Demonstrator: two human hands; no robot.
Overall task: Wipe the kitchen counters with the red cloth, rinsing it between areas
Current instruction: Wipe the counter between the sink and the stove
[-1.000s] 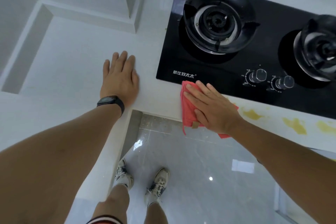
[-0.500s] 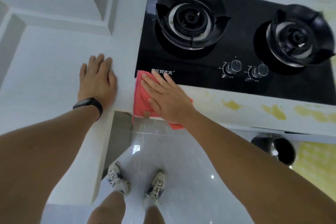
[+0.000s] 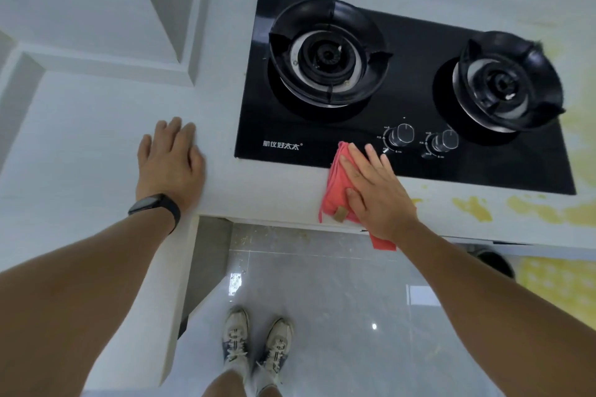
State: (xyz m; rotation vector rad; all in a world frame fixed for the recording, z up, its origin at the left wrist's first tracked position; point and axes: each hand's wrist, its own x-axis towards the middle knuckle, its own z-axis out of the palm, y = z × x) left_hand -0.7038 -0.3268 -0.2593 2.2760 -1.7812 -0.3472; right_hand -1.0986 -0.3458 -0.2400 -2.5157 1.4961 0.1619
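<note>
The right hand (image 3: pixel 375 193) lies flat, fingers straight, pressing the soft, crumpled red cloth (image 3: pixel 337 193) on the smooth white tabletop (image 3: pixel 264 190) beside the glossy black glass hob (image 3: pixel 403 126). One corner overhangs. The left hand (image 3: pixel 169 164) rests flat, holding nothing.

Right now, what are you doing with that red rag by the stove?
A person is wiping the white counter. The right hand presses the red cloth flat along the front edge of the black gas hob. The left hand rests flat on the counter. Yellow stains wait further right.
</note>
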